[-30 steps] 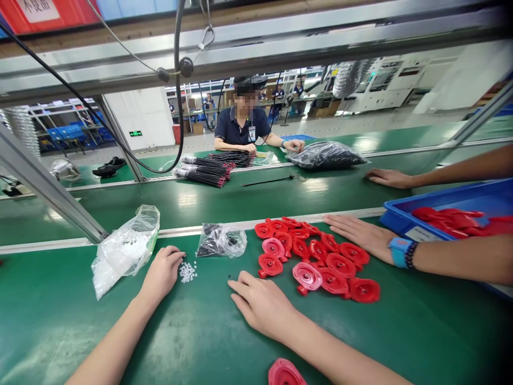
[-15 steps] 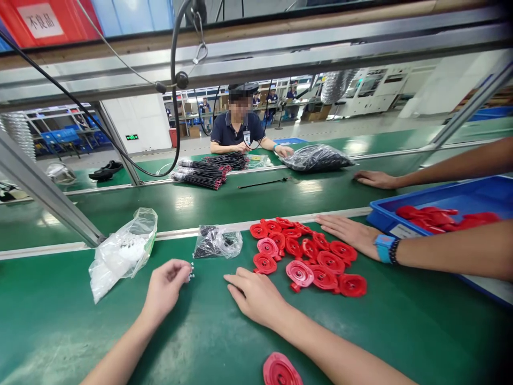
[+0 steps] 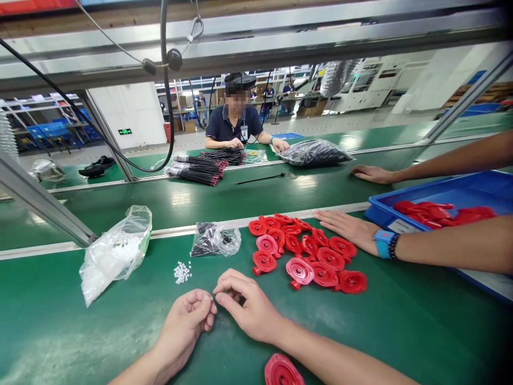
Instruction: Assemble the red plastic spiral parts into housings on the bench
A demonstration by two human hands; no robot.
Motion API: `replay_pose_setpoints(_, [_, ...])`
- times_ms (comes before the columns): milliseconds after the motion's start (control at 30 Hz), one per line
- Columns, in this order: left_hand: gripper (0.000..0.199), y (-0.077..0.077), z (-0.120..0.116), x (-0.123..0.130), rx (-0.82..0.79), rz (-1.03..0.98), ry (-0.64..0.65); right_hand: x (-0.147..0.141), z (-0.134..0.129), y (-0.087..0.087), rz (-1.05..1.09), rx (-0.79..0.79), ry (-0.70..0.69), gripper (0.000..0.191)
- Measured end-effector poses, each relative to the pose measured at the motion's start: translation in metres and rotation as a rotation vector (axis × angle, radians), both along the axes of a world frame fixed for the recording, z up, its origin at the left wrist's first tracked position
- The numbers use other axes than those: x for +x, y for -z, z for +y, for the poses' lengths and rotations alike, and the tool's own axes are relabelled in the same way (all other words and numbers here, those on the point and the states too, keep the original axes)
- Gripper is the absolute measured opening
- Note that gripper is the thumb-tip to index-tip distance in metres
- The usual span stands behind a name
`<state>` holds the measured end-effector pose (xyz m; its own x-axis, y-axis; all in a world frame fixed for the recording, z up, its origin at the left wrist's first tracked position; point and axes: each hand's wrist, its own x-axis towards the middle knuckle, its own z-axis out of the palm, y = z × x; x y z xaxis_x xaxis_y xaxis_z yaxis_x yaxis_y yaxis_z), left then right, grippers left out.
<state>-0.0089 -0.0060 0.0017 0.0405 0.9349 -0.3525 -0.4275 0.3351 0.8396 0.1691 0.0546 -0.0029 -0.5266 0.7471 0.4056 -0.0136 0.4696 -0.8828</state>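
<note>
My left hand [image 3: 186,326] is closed just above the green table, thumb pressed to the fingertips; a tiny pale bit seems to show there, too small to name. Almost touching it, my right hand [image 3: 250,307] is curved, with a narrow gap between thumb and forefinger and nothing visible in it. Beyond my left hand lies a small pile of white plastic pieces [image 3: 183,272]. A single red round part [image 3: 282,370] rests near the front edge, below my right forearm. Several more red parts [image 3: 308,246] are spread out beyond my right hand.
A clear bag of white pieces [image 3: 116,256] lies left, and a small bag of black pieces [image 3: 206,240] stands behind the pile. At right, another person's arms [image 3: 449,248] reach in beside a blue bin [image 3: 380,206]. Opposite sits a co-worker [image 3: 234,123] near black cables [image 3: 198,170].
My left hand has moved right and nearer, leaving the white pile uncovered on the table. My right hand has shifted slightly left, its fingers curling more. The camera view has tilted a little.
</note>
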Motion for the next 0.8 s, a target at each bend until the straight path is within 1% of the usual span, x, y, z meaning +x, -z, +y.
replay_pose_setpoints(100, [0.041,0.0006,-0.0015,0.0022,0.005,-0.014,0.006,-0.0035,-0.0024,0.0015,0.032,0.011,-0.010,0.018])
replay_pose_setpoints(233, [0.040,0.0019,-0.0014,0.0025,0.010,-0.014,0.014,-0.0055,-0.0001,0.0065,0.050,0.020,-0.004,0.018])
replay_pose_setpoints(433, [0.038,0.0072,-0.0020,0.0004,0.057,0.067,0.037,-0.0062,0.0011,0.0066,0.018,0.049,0.016,0.017])
replay_pose_setpoints(500, [0.038,0.0083,-0.0029,0.0000,0.066,0.095,0.035,-0.0054,0.0003,0.0058,-0.003,0.099,0.022,0.018])
replay_pose_setpoints(667, [0.040,0.0074,-0.0032,-0.0014,0.054,0.152,0.026,-0.0014,-0.0023,0.0069,-0.094,0.351,0.030,0.023])
replay_pose_setpoints(733, [0.042,0.0060,-0.0026,-0.0023,0.043,0.158,0.030,0.0000,-0.0028,0.0059,-0.114,0.391,0.024,0.025])
replay_pose_setpoints(800, [0.044,0.0047,-0.0022,-0.0030,0.025,0.150,0.036,0.0013,-0.0019,0.0029,-0.107,0.388,-0.005,0.026])
